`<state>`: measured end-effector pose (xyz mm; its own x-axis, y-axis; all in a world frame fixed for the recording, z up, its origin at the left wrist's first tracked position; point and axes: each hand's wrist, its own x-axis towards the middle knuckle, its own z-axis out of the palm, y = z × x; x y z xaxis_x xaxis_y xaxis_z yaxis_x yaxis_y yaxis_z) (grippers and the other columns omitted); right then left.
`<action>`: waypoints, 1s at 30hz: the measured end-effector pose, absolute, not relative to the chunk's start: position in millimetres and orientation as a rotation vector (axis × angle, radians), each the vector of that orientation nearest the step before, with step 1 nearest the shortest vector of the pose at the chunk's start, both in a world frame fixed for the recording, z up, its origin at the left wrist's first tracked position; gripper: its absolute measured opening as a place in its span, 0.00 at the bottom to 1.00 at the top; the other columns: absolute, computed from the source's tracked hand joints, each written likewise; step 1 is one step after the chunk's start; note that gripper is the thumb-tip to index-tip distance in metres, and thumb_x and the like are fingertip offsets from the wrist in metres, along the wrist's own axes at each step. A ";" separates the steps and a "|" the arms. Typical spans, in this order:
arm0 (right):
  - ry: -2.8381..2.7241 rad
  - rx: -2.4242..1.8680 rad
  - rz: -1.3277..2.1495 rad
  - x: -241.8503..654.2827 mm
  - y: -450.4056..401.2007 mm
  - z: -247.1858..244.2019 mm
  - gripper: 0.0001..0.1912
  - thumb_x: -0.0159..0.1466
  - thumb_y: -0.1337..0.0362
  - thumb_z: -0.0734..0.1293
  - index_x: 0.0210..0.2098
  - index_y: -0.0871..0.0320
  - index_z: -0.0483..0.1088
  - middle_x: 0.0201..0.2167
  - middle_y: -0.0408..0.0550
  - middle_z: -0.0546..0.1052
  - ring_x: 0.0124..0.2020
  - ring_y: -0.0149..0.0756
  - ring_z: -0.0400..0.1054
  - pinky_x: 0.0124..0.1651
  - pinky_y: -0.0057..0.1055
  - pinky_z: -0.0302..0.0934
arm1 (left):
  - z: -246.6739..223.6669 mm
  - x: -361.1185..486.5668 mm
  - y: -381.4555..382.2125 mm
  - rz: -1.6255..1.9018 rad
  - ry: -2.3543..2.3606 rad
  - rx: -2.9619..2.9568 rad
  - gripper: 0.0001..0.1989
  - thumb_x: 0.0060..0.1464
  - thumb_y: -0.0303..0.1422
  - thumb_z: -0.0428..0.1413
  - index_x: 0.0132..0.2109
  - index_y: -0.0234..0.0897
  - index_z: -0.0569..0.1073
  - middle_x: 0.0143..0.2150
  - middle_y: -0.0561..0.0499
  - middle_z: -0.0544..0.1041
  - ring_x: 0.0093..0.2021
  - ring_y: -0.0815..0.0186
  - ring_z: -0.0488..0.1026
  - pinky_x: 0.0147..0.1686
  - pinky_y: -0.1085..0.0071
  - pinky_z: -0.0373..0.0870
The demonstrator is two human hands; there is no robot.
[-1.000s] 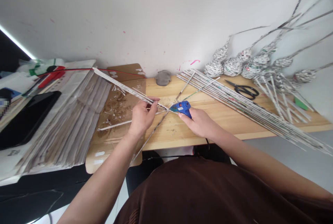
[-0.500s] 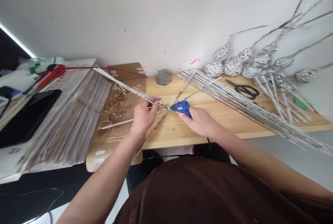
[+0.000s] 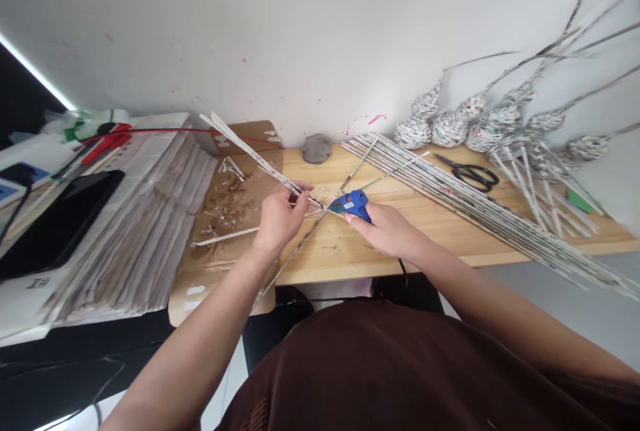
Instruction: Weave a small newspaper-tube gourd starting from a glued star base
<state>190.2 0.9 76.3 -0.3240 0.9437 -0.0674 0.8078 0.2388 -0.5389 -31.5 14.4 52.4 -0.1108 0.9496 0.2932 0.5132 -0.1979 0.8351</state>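
Rolled newspaper sticks (image 3: 250, 153) are pinched in my left hand (image 3: 285, 214), their free ends pointing up and to the left. At their lower end they meet other paper sticks (image 3: 306, 239) that cross on the wooden table. My right hand (image 3: 387, 229) is wrapped round a blue hot glue gun (image 3: 354, 204). Its nozzle points left and sits at the crossing, just right of my left fingertips. Whether the tip touches the paper, I cannot tell. A black cord hangs below my right hand.
A bundle of paper sticks (image 3: 450, 204) lies on the right, with black scissors (image 3: 473, 174) behind it. Woven paper gourd shapes (image 3: 450, 127) stand by the wall. On the left are cardboard (image 3: 210, 217), stacked newspaper (image 3: 150, 231) and a black phone (image 3: 65, 217). A grey lump (image 3: 316, 149) sits at the back.
The upper ends of the sticks in my left hand have swung up and right and spread apart slightly. The glue gun stays at the crossing. The camera view has shifted a little.
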 end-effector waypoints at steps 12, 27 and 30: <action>-1.299 -1.388 1.661 209.8 -5.1 60.6 0.18 0.65 0.47 0.63 0.35 0.57 0.68 0.20 0.35 0.63 0.11 0.23 0.61 0.11 0.20 0.46 | 58.8 -24.0 18.3 1.267 1.600 1.724 0.12 0.56 0.38 0.56 0.43 0.37 0.79 0.36 0.47 0.81 0.35 0.64 0.79 0.37 0.71 0.75; -1.500 -1.490 1.527 209.5 -5.8 50.2 0.18 0.67 0.49 0.62 0.36 0.58 0.68 0.21 0.36 0.64 0.12 0.25 0.65 0.11 0.21 0.54 | 75.3 -6.5 15.9 1.167 1.814 1.879 0.10 0.54 0.35 0.57 0.40 0.37 0.80 0.31 0.49 0.80 0.30 0.65 0.77 0.37 0.71 0.72; -1.533 -1.491 1.489 207.4 -5.3 50.0 0.18 0.67 0.48 0.62 0.37 0.57 0.68 0.21 0.37 0.65 0.13 0.26 0.65 0.11 0.21 0.56 | 79.0 -2.8 13.2 1.170 1.826 1.958 0.10 0.54 0.34 0.57 0.39 0.36 0.80 0.31 0.49 0.80 0.31 0.65 0.77 0.38 0.71 0.72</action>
